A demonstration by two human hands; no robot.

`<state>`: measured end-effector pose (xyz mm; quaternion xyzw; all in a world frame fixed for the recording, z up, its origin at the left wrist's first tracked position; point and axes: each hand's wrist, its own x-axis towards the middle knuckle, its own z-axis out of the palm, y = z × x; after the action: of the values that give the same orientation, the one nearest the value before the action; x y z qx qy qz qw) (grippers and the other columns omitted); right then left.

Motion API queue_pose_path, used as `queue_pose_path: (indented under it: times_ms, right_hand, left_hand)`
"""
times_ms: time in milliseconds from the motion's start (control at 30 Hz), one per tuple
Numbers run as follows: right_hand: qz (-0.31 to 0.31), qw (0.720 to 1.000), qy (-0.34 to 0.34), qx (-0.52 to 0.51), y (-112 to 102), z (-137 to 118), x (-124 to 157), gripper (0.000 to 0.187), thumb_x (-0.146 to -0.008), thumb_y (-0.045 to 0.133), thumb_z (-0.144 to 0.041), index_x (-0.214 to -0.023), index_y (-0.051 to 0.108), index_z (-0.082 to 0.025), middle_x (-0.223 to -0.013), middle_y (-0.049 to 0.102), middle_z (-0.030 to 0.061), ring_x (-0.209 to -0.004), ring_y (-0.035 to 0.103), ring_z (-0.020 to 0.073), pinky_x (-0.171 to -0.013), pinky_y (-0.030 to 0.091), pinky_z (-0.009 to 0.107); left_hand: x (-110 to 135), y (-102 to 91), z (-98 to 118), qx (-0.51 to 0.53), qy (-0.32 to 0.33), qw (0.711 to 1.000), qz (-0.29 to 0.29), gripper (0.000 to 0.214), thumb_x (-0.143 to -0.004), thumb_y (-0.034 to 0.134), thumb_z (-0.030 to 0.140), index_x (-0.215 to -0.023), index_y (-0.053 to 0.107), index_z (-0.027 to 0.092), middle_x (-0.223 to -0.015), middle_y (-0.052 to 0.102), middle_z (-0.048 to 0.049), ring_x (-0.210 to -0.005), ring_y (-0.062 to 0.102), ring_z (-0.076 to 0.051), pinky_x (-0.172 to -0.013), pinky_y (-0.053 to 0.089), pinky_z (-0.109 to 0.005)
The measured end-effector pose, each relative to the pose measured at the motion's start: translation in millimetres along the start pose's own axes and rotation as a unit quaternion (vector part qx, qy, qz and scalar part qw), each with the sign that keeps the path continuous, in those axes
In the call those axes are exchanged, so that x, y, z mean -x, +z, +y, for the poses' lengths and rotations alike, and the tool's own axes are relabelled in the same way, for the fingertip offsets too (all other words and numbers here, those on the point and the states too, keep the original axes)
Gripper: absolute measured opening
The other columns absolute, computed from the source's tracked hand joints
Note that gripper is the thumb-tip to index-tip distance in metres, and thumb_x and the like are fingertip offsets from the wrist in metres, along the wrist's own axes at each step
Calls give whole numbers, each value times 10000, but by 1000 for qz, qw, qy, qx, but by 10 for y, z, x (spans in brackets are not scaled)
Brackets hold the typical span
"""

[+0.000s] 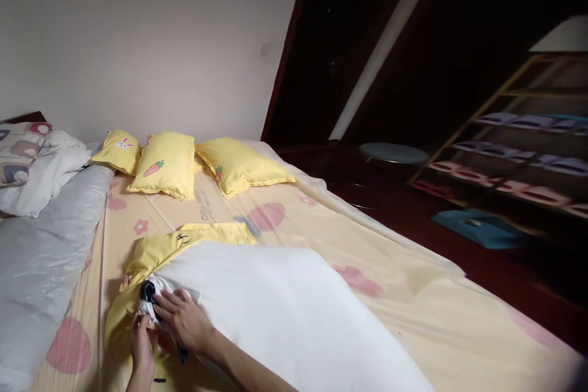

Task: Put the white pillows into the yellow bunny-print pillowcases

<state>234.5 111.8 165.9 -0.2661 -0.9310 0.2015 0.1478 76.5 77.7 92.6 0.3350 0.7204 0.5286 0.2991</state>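
A large white pillow (275, 300) lies across the bed, its left end partly within a yellow pillowcase (160, 251) with printed black lines. At that end, white fabric is bunched around a dark navy piece (147, 291) that I cannot make out clearly. My right hand (187, 321) presses over the bunched white fabric, its fingers bent into the pillow's end. Just left of it, my left hand (143, 346) pinches the edge of the fabric where the yellow case and the white meet. Some fingertips are hidden in the folds.
Three yellow pillows (168, 165) with carrot and rabbit prints rest near the wall. A grey quilt (55, 239) and a patterned pillow (25, 150) occupy the left side. Right of the bed stand a round stool (394, 152) and a shoe rack (509, 153), with a blue item (478, 228) on the floor.
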Motion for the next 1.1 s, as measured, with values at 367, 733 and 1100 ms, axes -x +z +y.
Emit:
queue_pose_path:
  times_ms: [367,733,1100]
  right_hand:
    - [-30,984,97,-144,-593,615,-13,400,-831,614,-312,-1223,658,-249,-1048,748,13,-906,692,186,-802,514,271]
    - [135,926,341,84,-625,1024,94,316,-935,457,-234,-762,708,-149,-898,707,141,-824,660,231,-731,451,318]
    - [138,934,311,112,-236,408,-140,262,-907,465,-110,-909,721,-164,-982,696,128,-965,616,253,-825,448,355]
  left_hand:
    - [272,-160,189,-67,65,994,-59,311,-657,605,501,-608,647,197,-592,670,-52,-603,627,-219,-604,491,-318]
    - [295,54,612,-367,193,906,-88,307,-871,374,242,-646,579,206,-732,723,-146,-730,674,-240,-679,438,-309]
    - [376,-431,418,-348,107,929,-63,257,-815,453,361,-597,514,238,-660,679,-99,-685,625,-235,-668,443,-319]
